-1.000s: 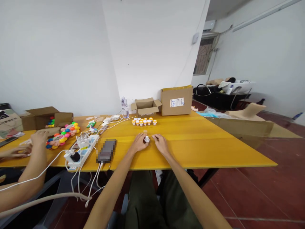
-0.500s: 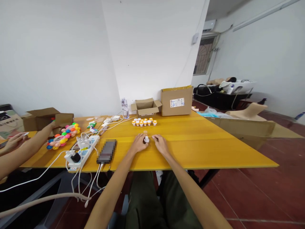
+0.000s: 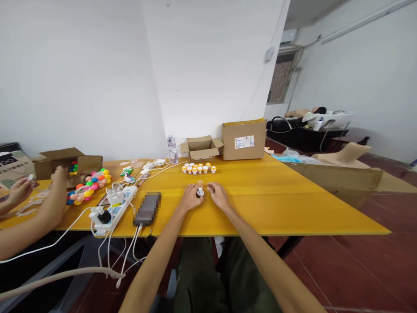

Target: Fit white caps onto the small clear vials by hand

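Note:
My left hand (image 3: 191, 198) is closed around a small white piece with a dark lower part (image 3: 200, 191), just above the table. What kind of thing it is cannot be made out. Close by on the right, my right hand (image 3: 219, 194) rests near the tabletop with thumb and fingertips drawn together. Anything between those fingertips is too small to see. A pale, flat round spot (image 3: 200, 182) shows on the table just beyond the white piece. Farther back, several small white pieces with orange rims (image 3: 199, 169) stand grouped in rows.
A small open carton (image 3: 203, 153), a larger closed carton (image 3: 244, 141) and a clear bottle (image 3: 172, 148) line the wall. Left of me lie a phone-like slab (image 3: 147, 209) and a power strip (image 3: 119, 206) with cables. Beyond, a co-worker's hands (image 3: 58, 178) work near colourful ball rings (image 3: 87, 187).
My right hand has come slightly nearer the white piece; my left keeps its hold. The co-worker's arm has drawn back from the carton at the left.

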Motion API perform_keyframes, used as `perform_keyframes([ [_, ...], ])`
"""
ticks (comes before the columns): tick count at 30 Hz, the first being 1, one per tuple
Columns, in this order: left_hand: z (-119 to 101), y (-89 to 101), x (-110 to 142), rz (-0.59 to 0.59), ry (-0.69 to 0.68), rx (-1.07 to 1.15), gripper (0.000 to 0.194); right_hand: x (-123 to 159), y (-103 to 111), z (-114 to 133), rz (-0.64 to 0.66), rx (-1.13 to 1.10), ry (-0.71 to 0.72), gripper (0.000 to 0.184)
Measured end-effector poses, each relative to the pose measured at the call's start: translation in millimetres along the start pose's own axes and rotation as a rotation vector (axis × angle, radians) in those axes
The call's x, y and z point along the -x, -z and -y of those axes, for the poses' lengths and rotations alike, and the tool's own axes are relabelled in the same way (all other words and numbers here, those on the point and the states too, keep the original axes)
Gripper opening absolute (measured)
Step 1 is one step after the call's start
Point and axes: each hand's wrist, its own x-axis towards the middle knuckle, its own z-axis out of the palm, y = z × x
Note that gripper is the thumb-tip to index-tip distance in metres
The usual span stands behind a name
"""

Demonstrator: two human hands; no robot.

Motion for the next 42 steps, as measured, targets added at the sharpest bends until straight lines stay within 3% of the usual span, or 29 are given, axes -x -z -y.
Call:
perform_keyframes([
  [7, 3.3, -1.0, -2.6, -0.027, 0.094, -0.023, 0.016, -13.1, -7.1, 9.5, 0.117, 0.071, 0.061, 0.039],
  [13, 6.8, -3.8, -2.6, -0.033, 0.081, 0.024, 0.01, -17.5, -7.3, 13.6, 0.187, 0.124, 0.153, 0.034],
  [24, 10.0, -5.8, -2.9, 0.034, -0.082, 0.204, 0.007, -0.7, 21.1, -6.6, 0.106, 0.015, 0.132, 0.028],
  [31, 6.8, -2.0, -2.7, 0.057, -0.109, 0.251, 0.011, 5.4, 27.8, -4.0, 0.079, -0.031, 0.07, 0.022],
  [42, 5.7, -0.6, -2.9, 0.061, -0.095, 0.267, 0.011, 7.0, 25.9, -6.9, 0.058, 0.168, 0.148, 0.028],
])
